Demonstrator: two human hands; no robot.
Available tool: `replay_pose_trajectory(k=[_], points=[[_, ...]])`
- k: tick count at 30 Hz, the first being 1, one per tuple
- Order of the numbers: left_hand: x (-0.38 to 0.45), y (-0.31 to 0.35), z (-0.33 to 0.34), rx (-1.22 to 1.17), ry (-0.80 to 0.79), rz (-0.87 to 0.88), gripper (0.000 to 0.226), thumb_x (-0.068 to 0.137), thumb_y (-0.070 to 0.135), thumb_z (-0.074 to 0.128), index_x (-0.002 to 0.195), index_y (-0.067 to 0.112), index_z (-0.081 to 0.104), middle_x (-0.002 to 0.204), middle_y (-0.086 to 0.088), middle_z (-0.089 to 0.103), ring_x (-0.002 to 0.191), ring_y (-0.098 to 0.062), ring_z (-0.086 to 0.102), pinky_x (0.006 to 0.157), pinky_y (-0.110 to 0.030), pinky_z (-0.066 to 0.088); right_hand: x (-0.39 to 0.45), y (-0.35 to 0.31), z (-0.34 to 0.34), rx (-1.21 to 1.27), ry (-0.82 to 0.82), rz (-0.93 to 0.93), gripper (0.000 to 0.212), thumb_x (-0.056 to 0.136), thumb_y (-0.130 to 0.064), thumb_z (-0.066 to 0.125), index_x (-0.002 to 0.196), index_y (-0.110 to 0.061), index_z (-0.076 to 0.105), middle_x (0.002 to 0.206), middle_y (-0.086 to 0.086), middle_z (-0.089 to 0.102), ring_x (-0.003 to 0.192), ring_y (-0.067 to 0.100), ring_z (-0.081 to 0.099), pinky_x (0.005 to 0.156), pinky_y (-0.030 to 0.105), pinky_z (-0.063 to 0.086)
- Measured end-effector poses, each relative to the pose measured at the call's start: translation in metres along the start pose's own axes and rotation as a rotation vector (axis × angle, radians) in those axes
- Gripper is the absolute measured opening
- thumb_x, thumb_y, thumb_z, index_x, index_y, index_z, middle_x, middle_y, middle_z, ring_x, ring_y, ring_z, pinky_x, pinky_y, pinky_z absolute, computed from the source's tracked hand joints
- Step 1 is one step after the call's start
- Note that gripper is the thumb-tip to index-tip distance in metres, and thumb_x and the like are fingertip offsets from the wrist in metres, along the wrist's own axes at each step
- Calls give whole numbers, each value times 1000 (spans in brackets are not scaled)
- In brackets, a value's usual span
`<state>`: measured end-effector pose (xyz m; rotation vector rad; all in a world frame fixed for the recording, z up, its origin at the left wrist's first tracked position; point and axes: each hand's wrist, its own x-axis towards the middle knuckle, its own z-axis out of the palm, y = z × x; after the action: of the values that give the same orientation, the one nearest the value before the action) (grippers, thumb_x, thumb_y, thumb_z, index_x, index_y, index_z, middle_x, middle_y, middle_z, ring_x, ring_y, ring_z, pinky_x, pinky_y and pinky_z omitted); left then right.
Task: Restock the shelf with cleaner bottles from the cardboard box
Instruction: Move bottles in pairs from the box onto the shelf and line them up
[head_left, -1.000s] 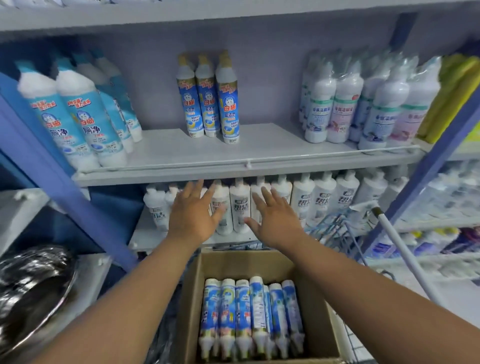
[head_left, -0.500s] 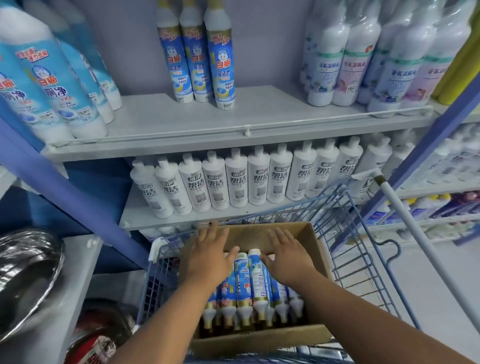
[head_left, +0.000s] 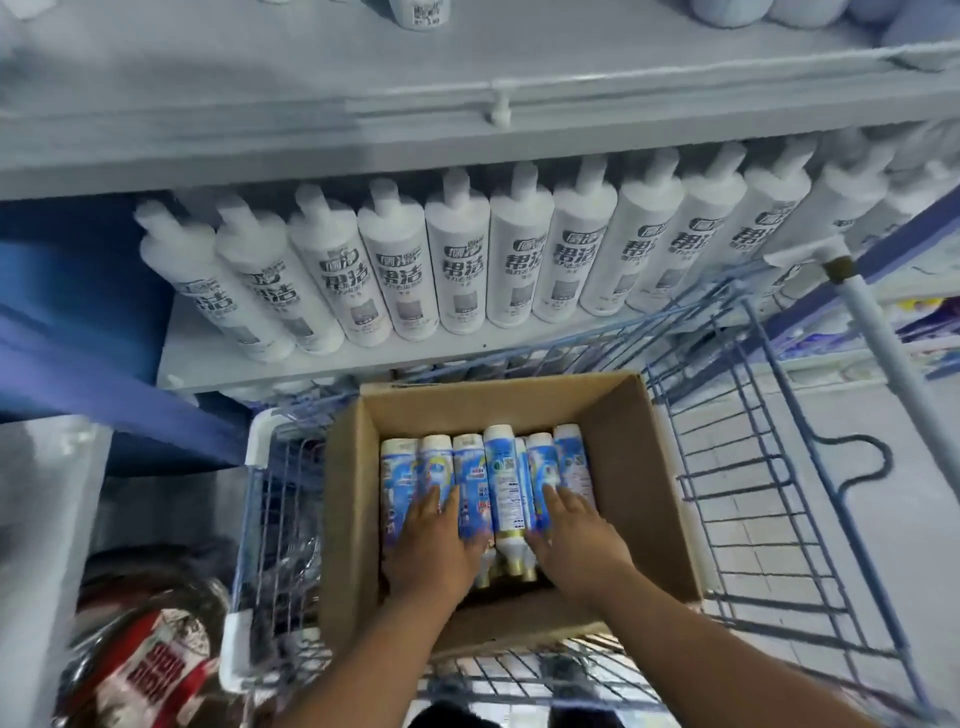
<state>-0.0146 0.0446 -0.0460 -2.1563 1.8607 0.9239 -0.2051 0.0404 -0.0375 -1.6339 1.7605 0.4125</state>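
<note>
The open brown cardboard box (head_left: 644, 483) sits in a blue wire cart. Inside, seven blue-and-white cleaner bottles (head_left: 501, 483) lie side by side, caps toward the person. The grey shelf (head_left: 260, 130) above is mostly bare along its front.

just one view here, worn on the person's head, tipped steeply down and forward. it looks almost straight into the cardboard box (head_left: 649, 499) from close above, with both forearms entering from the bottom edge. farther ahead it faces the shelf (head_left: 311, 150), whose edge bows across the top (the wide lens bends it). the blue wire cart (head_left: 769, 483) fills the right side.
</note>
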Motion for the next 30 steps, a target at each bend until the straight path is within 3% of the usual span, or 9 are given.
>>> replay_pose_trajectory(k=[3, 8, 11, 14, 18, 23, 26, 30], points=[[5, 7, 22, -43, -7, -102, 69, 94, 60, 48, 149, 19, 38, 151, -6, 41, 138, -25, 37, 109, -37, 36, 17, 9, 17, 23, -74, 1, 76, 100, -57, 36, 161, -22, 7, 168, 2, 13, 152, 28, 18, 117, 47, 31], [15, 18, 56, -256, -67, -328, 56, 93, 60, 52, 132, 19, 51, 132, -6, 56, 121, -24, 55, 93, -36, 48, 45, 17, 41, 146, -135, 45, 76, 98, -56, 43, 159, -24, 12, 159, 2, 35, 143, 25, 36, 111, 48, 42], [25, 17, 75, -321, -153, -443, 64, 92, 66, 49, 127, 14, 58, 128, -8, 62, 116, -27, 60, 87, -33, 48, 61, 20, 53, 201, -206, 97, 75, 99, -54, 44, 159, -21, 14, 157, 4, 39, 143, 26, 38, 115, 47, 36], [35, 19, 88, -394, -253, -559, 70, 93, 68, 44, 127, 10, 62, 129, -10, 64, 117, -28, 60, 90, -31, 47, 72, 21, 60, 250, -256, 147, 64, 102, -47, 44, 155, -17, 23, 155, 6, 41, 143, 27, 37, 114, 39, 30], [47, 20, 101, -582, -320, -704, 61, 98, 52, 52, 144, 13, 42, 139, -10, 52, 122, -26, 52, 94, -31, 43, 85, 22, 81, 463, -320, 253, 56, 103, -45, 46, 149, -17, 32, 150, 9, 46, 135, 28, 46, 105, 34, 38], [64, 11, 121, -918, -423, -852, 82, 83, 70, 59, 147, 21, 41, 148, -9, 48, 134, -30, 46, 109, -44, 37, 100, 17, 99, 734, -352, 358, 68, 96, -50, 56, 151, -17, 31, 141, 5, 53, 125, 24, 51, 108, 37, 41], [67, 9, 123, -1038, -449, -861, 88, 76, 76, 59, 145, 23, 45, 148, -3, 51, 136, -29, 44, 116, -50, 32, 108, 14, 102, 883, -366, 455, 80, 92, -58, 57, 155, -19, 25, 151, 6, 43, 136, 28, 42, 114, 43, 37], [66, 14, 113, -1097, -436, -866, 88, 80, 77, 56, 143, 18, 42, 140, -7, 54, 125, -31, 53, 108, -48, 43, 108, 16, 98, 978, -336, 480, 85, 95, -60, 54, 159, -19, 17, 159, 7, 33, 144, 31, 34, 114, 43, 35]])
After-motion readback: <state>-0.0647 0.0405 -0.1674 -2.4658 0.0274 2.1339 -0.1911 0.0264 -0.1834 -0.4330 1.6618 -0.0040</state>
